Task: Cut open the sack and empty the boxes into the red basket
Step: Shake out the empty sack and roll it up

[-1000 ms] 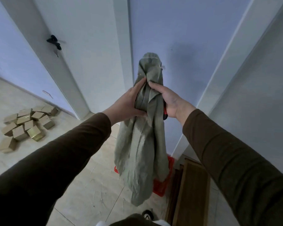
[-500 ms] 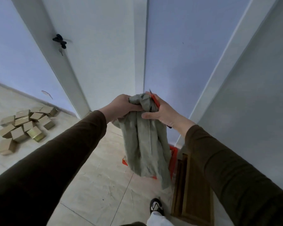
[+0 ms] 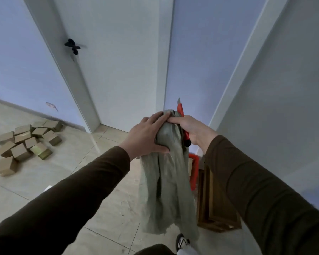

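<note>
The sack point(image 3: 166, 184) hangs limp and flat in front of me, over the red basket point(image 3: 194, 170) by the wall. My left hand point(image 3: 145, 137) squeezes its bunched top. My right hand point(image 3: 190, 128) pinches the top too, and holds the red knife point(image 3: 180, 110) with its blade poking up. If I scrunch more, the blade could nick my fingers.

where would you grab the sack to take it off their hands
Take the sack by the limp hanging part below the hands, coming from the left. Its bunched top is already covered by the left hand and right hand, and the right also holds a red box cutter, blade up.
</note>
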Available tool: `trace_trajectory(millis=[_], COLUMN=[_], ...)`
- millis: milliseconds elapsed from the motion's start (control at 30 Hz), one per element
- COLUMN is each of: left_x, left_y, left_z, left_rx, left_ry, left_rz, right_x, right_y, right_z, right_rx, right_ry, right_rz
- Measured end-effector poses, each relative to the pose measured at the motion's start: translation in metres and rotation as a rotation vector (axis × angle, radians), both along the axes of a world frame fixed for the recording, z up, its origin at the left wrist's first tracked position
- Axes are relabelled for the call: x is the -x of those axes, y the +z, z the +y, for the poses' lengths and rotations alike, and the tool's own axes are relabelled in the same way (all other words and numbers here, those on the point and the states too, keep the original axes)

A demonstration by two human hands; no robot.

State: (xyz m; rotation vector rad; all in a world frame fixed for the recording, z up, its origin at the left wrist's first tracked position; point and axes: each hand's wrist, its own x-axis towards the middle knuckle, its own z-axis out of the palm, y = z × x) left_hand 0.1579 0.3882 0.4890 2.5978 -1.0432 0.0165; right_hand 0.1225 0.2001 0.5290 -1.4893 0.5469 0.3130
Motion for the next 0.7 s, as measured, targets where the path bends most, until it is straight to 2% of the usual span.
trace_trajectory(millis=[100,167,233,300,333,400,467,600,700], left_x=[0.004,0.005,0.007,0.01,0.011,0.017,0.022,0.037,0.055], left_y=[0.002,-0.001,-0.005,-0.008,-0.009,-0.008,-0.012,-0.021,-0.026], left_z=[0.003,0.008,0.011,0.01,0.008,0.001,-0.008,-0.022,-0.028], left_rx=[0.087,0.145,0.169,0.235,0.28,0.392,0.57,0.96,1.119], left_ry=[0.102,0.222,0.341,0.433,0.469,0.519,0.567,0.461,0.369], left_rz=[0.131,0.236,0.318,0.393,0.432,0.55,0.764,1.292,1.502], right_x=[0.017,0.026,0.037,0.05,0.057,0.075,0.086,0.093,0.095], right_y=[0.002,-0.001,-0.005,-0.008,-0.012,-0.025,-0.044,-0.062,-0.06], right_z=[-0.001,-0.004,-0.006,-0.003,0.002,0.018,0.03,0.037,0.034], right_rx=[-0.073,0.113,0.383,0.497,0.496,0.438,0.297,-0.119,-0.28], right_ry=[0.018,-0.025,-0.175,-0.239,-0.183,-0.026,0.016,-0.142,-0.239], right_rz=[0.018,-0.071,-0.236,-0.329,-0.3,-0.137,-0.057,-0.109,-0.15])
